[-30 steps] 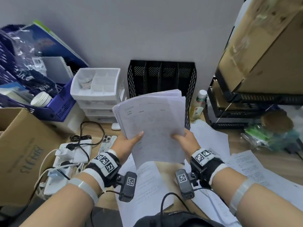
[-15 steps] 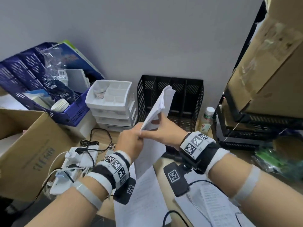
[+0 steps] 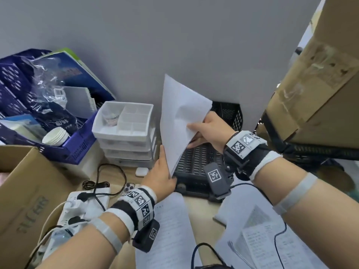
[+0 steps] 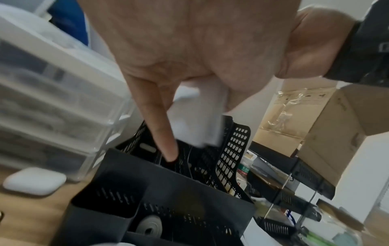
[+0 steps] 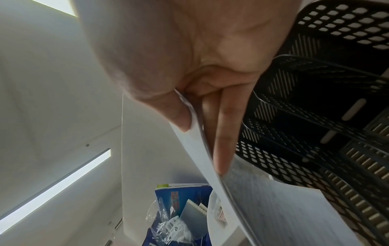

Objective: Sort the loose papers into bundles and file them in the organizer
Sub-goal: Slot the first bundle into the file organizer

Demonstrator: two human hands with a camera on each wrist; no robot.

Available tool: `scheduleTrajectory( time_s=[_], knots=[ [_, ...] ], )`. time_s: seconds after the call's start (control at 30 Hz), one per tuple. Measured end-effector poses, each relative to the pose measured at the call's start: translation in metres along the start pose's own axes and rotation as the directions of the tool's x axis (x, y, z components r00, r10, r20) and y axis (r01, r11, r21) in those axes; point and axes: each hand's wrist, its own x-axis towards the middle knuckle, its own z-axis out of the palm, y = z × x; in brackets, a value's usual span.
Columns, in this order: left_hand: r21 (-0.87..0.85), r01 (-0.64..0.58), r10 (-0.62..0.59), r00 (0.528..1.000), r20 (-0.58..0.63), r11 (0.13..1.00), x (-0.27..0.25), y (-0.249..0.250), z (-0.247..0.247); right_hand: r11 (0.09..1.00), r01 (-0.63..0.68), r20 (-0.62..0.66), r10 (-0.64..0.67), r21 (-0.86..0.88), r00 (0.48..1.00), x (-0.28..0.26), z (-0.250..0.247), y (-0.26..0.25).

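A bundle of white papers [image 3: 178, 121] stands on edge, tilted, over the left side of the black mesh organizer [image 3: 229, 117]. My left hand [image 3: 165, 167] grips the bundle's lower corner, thumb along its edge. In the left wrist view the index finger [image 4: 166, 143] points straight into an organizer slot [image 4: 231, 149] beside the paper corner [image 4: 197, 119]. My right hand [image 3: 194, 134] pinches the bundle's right edge between thumb and fingers. The right wrist view shows that pinch on the sheets [image 5: 202, 149] with the organizer [image 5: 315, 116] behind. Loose printed sheets [image 3: 171, 230] lie on the desk near me.
A white drawer unit [image 3: 126, 133] stands just left of the organizer, with a white earbud case [image 3: 140, 171] in front. A blue crate [image 3: 77, 148], a cardboard box [image 3: 29, 191] and a power strip [image 3: 85, 206] fill the left. Black stacked trays under a big carton [image 3: 320, 74] crowd the right.
The bundle went from facing me flat to standing edge-on, and both hands carried it forward over the organizer. My right hand shifted to the bundle's right edge.
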Motion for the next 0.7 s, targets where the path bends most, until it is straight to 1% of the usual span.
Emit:
scheduleTrajectory(
  time_s=[0.1,0.2,0.3,0.4,0.57,0.7],
  knots=[
    [-0.052,0.022,-0.022,1.000,0.007,0.998,0.016,-0.012,0.001,1.000,-0.013,-0.030,0.013,-0.026,0.999,0.012,0.008,-0.005],
    [-0.104,0.010,-0.009,1.000,0.014,0.995,0.034,-0.019,0.003,0.997,-0.038,-0.099,0.031,-0.070,0.995,0.022,0.016,-0.004],
    [-0.091,-0.007,0.010,0.999,0.031,0.996,0.055,-0.034,0.014,0.993,-0.066,-0.150,0.051,-0.097,0.987,0.027,0.020,0.001],
    [-0.094,-0.019,0.026,0.997,0.073,0.995,0.075,-0.050,0.024,0.992,-0.082,-0.196,0.063,-0.091,0.979,0.030,0.022,0.005],
    [-0.053,0.023,-0.018,0.995,0.097,0.998,0.081,-0.044,0.016,0.987,-0.126,-0.236,0.099,-0.100,0.967,0.044,0.027,0.011],
    [-0.138,0.054,-0.039,0.993,0.110,0.989,0.094,-0.047,0.010,0.964,-0.159,-0.286,0.093,-0.215,0.954,0.069,0.033,0.013]
  ],
)
